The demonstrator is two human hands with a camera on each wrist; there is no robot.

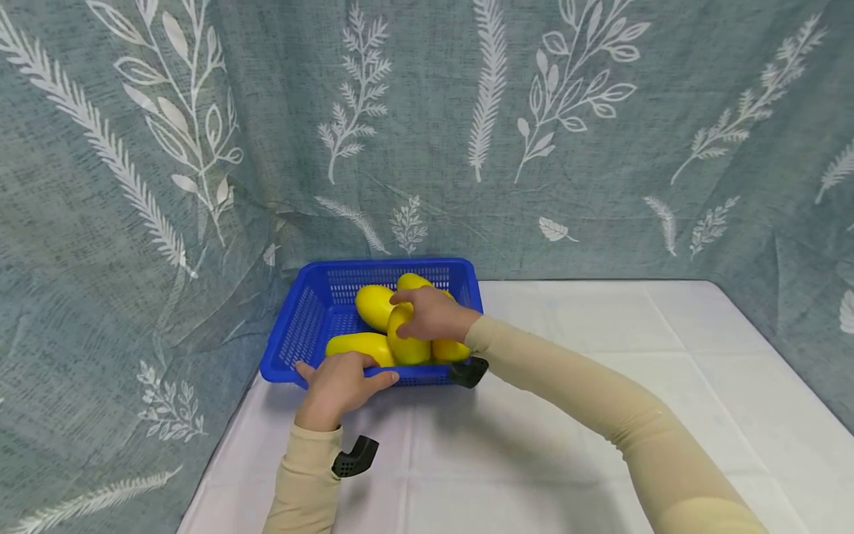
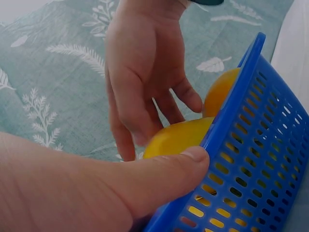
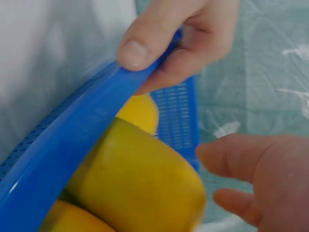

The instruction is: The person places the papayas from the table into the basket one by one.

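A blue plastic basket with slotted walls holds several yellow mangoes. My left hand grips its near rim toward the left corner, the thumb lying along the outer side and the fingers over the inside. Above the right part of the basket, my right hand reaches in with fingers spread around an upright greenish-yellow mango. In the right wrist view, a gap shows between the fingers and that mango. Another mango lies along the near wall, beside the left hand.
Behind the upright mango lie a rounder mango and one at the back; another mango sits at the near right corner. The basket stands on a white-covered table, close to a green leaf-patterned curtain at the back and left.
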